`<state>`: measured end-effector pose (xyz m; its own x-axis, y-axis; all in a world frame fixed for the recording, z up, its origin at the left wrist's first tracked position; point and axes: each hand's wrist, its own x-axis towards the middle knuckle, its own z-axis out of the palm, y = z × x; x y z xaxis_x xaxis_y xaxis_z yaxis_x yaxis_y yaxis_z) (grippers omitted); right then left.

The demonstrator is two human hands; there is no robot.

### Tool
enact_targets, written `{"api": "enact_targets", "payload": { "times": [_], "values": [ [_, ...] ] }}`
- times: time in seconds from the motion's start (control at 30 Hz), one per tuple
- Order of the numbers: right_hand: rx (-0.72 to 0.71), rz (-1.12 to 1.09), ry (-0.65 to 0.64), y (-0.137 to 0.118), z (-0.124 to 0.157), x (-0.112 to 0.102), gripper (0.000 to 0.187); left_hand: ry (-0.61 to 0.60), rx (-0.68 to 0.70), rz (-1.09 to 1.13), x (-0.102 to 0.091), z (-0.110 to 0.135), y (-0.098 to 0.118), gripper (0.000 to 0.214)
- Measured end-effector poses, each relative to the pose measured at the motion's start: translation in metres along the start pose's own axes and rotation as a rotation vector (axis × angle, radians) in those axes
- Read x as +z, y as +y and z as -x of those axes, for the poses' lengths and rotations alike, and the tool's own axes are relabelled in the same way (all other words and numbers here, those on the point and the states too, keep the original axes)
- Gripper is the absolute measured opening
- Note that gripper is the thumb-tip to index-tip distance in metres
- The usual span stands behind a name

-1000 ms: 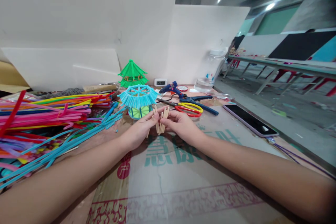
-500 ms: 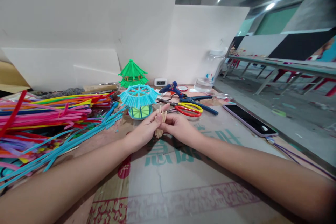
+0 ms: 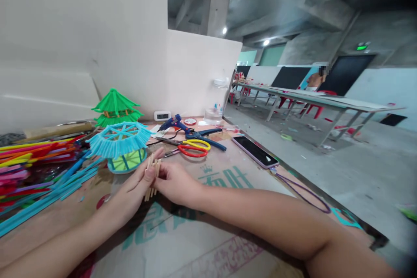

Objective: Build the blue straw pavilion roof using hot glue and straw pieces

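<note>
A small bundle of short wooden sticks (image 3: 157,168) is held upright between my hands, above the printed sheet on the table. My left hand (image 3: 139,183) grips the bundle from the left, its thumb across the front and fingers behind. From the right, my right hand (image 3: 175,183) pinches the sticks with bent fingers; its fingertips are partly hidden. Just beyond my left hand stands a blue and green pipe-cleaner pavilion (image 3: 122,139) with an open, spoked top. Behind it is a green tiered pipe-cleaner roof (image 3: 114,106).
Colourful pipe cleaners (image 3: 42,182) lie at the left. Scissors with red and yellow handles (image 3: 193,150), blue pliers (image 3: 211,139), a glue gun (image 3: 177,124) and a small clock (image 3: 162,116) lie beyond my hands. A phone (image 3: 256,152) lies near the right table edge.
My view has turned to the right, so the table things appear further left and more of the room shows. Both hands keep their hold on the wooden sticks.
</note>
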<state>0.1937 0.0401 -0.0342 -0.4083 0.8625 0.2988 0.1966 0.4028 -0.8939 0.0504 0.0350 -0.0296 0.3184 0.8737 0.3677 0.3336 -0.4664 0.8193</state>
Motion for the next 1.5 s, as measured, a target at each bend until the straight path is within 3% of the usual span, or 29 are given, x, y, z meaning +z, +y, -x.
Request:
{"api": "enact_targets", "payload": {
  "times": [0.13,0.37,0.7,1.0,1.2,1.3,1.5],
  "values": [
    [0.026,0.008,0.012,0.001,0.001,0.001,0.011,-0.041,-0.074,0.040,-0.001,0.002,-0.002,0.074],
    [-0.002,0.112,0.029,-0.008,0.003,-0.003,0.007,-0.010,-0.041,0.007,-0.001,0.007,-0.002,0.067],
    [-0.033,0.262,0.000,-0.010,0.001,-0.018,0.017,0.158,-0.143,-0.088,-0.021,0.005,0.016,0.045],
    [-0.017,0.230,-0.035,-0.007,0.006,-0.015,0.022,0.141,-0.143,-0.108,-0.021,0.004,0.014,0.039],
    [0.003,0.045,-0.052,0.001,0.002,-0.013,0.029,0.142,-0.062,-0.124,-0.020,0.004,0.003,0.038],
    [0.038,0.067,-0.038,0.001,0.002,-0.013,0.032,0.097,-0.048,-0.102,-0.018,0.001,-0.001,0.040],
    [-0.024,0.077,-0.037,-0.002,0.002,-0.015,0.031,0.007,-0.027,-0.009,-0.017,-0.004,0.001,0.036]
  ]
}}
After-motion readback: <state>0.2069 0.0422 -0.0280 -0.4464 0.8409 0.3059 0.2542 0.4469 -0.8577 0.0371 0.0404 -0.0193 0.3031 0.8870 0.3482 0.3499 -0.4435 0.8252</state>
